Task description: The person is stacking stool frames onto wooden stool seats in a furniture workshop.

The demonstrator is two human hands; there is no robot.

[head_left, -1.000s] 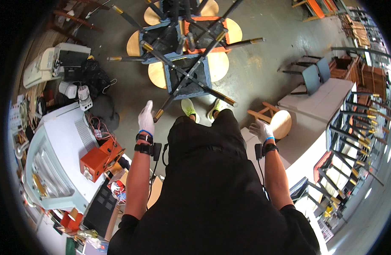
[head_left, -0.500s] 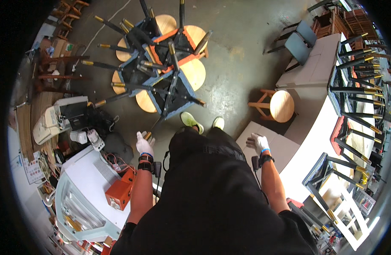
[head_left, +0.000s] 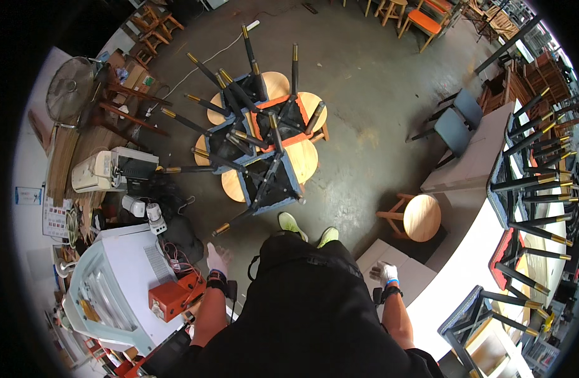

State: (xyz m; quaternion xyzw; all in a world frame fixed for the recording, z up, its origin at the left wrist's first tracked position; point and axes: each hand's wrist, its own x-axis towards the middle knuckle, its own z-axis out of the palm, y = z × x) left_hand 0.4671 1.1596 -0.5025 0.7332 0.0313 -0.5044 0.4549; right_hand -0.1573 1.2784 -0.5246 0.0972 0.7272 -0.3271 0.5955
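Observation:
My left hand [head_left: 219, 259], in a white glove and a little blurred, hangs in the air with its fingers spread and nothing in it. Nearest to it is the gold-tipped black leg [head_left: 223, 228] of an upturned blue-edged stool [head_left: 269, 181]. That stool is part of a cluster of upturned seats, including a red-edged one [head_left: 280, 123], resting on round wooden stools [head_left: 302, 159]. On the right, my gloved right hand [head_left: 384, 273] is open and holds nothing. Below it lies a pale, flat box-like surface [head_left: 400, 264].
A round wooden stool [head_left: 422, 218] stands by the long white counter [head_left: 456, 283], which bears more upturned black-legged seats [head_left: 532, 183]. Blue-grey chairs [head_left: 454, 130] stand farther back. At left are a red metal box [head_left: 170, 296], a white cabinet [head_left: 126, 264] and a large fan [head_left: 71, 92].
The view has tilted up, showing more far floor and orange-seated furniture. My left hand has drawn back from the black leg's gold tip, its fingers more spread. My right hand remains open.

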